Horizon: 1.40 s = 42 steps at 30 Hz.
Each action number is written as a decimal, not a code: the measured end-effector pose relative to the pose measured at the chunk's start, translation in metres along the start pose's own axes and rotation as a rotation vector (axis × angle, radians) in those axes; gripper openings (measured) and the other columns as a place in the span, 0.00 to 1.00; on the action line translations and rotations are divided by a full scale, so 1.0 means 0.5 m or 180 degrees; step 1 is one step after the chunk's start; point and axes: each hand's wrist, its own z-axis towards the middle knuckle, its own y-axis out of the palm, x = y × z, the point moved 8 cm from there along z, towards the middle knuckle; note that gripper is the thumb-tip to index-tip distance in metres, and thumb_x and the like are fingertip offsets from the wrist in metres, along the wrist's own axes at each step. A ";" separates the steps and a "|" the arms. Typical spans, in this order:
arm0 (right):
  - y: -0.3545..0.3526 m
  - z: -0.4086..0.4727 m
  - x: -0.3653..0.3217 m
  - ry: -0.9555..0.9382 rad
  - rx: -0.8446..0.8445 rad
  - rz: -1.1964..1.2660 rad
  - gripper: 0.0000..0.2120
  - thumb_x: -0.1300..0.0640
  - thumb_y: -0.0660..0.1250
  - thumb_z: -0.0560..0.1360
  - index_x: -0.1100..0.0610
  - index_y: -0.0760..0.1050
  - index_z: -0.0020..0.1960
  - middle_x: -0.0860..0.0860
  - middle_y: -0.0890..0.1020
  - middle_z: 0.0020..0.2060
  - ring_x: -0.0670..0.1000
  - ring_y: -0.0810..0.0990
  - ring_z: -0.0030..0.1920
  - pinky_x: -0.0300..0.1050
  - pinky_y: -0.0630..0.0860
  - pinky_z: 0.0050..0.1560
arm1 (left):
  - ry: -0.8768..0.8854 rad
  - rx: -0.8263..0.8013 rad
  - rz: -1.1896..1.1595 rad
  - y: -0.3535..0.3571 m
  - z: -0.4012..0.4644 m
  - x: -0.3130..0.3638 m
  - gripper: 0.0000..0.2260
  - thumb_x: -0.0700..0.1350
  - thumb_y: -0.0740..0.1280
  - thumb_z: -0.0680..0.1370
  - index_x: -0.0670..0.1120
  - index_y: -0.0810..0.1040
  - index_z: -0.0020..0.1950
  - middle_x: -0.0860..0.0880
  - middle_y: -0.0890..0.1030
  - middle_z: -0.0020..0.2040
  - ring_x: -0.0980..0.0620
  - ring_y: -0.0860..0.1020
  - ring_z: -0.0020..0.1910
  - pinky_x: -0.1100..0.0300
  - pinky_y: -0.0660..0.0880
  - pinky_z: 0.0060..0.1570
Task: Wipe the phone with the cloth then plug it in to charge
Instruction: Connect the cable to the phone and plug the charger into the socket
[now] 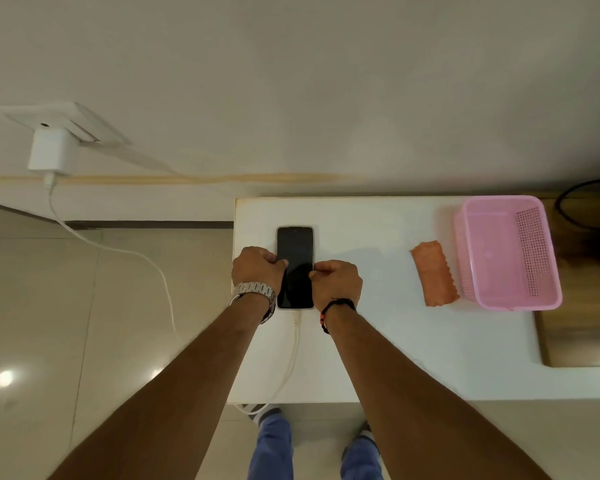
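Your phone (295, 268) lies flat, screen up, near the left edge of the counter (378, 341), with the white cable (293, 344) already meeting its near end, so the plugging-in looks done. Your left hand (257, 268) curls round its left edge, thumb on the glass, and your right hand (336, 280) pinches the right edge, probably steadying it so the plug seats squarely. The cable runs off the counter and up to the charger (53, 150) in the wall socket (73, 121). The cloth (433, 273) sits folded well to the right, just beside the pink basket (506, 252), set aside.
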 end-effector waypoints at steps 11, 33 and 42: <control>-0.002 -0.014 -0.049 -0.0332 0.0079 0.0015 0.09 0.60 0.72 0.75 0.54 0.84 0.55 0.50 0.86 0.50 0.50 0.83 0.52 0.42 0.80 0.57 | 0.0103 0.0051 -0.0161 -0.057 -0.016 0.009 0.17 0.57 0.72 0.75 0.46 0.83 0.35 0.49 0.83 0.33 0.48 0.82 0.37 0.57 0.78 0.42; 0.349 -0.321 -0.436 -0.0677 -0.1609 0.1145 0.04 0.55 0.75 0.71 0.52 0.85 0.46 0.47 0.87 0.40 0.47 0.86 0.43 0.50 0.85 0.52 | 0.0564 0.1702 -0.1763 -0.719 0.044 -0.013 0.10 0.54 0.70 0.76 0.49 0.83 0.41 0.50 0.85 0.37 0.48 0.85 0.38 0.49 0.84 0.44; 0.474 -0.357 -0.509 -0.0793 -0.1743 0.0485 0.23 0.50 0.70 0.75 0.54 0.68 0.24 0.45 0.71 0.22 0.49 0.71 0.29 0.41 0.70 0.36 | -0.0593 0.0083 -0.2575 -0.675 0.213 -0.070 0.15 0.54 0.72 0.77 0.43 0.82 0.54 0.41 0.85 0.54 0.41 0.85 0.52 0.43 0.81 0.57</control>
